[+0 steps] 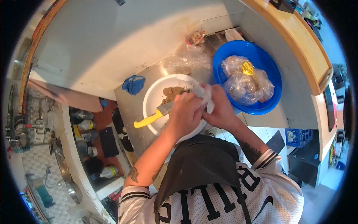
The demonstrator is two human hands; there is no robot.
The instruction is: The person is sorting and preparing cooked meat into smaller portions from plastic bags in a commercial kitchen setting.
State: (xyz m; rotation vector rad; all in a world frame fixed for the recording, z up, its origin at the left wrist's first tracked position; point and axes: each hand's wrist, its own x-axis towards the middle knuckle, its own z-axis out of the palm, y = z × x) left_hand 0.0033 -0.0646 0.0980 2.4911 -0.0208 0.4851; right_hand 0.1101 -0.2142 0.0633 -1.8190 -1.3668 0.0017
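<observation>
A white bowl [148, 101] stands on the steel counter before me, with a brown, lumpy, paste-like food [172, 94] inside. Over its right side, my left hand [184, 113] and my right hand [221, 107] are close together, both gripping a thin clear plastic bag [207, 96]. Part of the bag is blurred, and the fingers hide whatever is in its lower part. A yellow-handled knife [149, 119] lies across the bowl's left rim; its blade passes out of sight behind my left hand.
Right of the bowl, a blue plastic basin [275, 84] holds clear bags [246, 84] of food with a yellow label. A crumpled blue cloth or glove [133, 84] lies at the counter's left. More clear plastic [193, 57] sits behind the bowl, near the wall. Bottles [109, 171] stand on shelves at left.
</observation>
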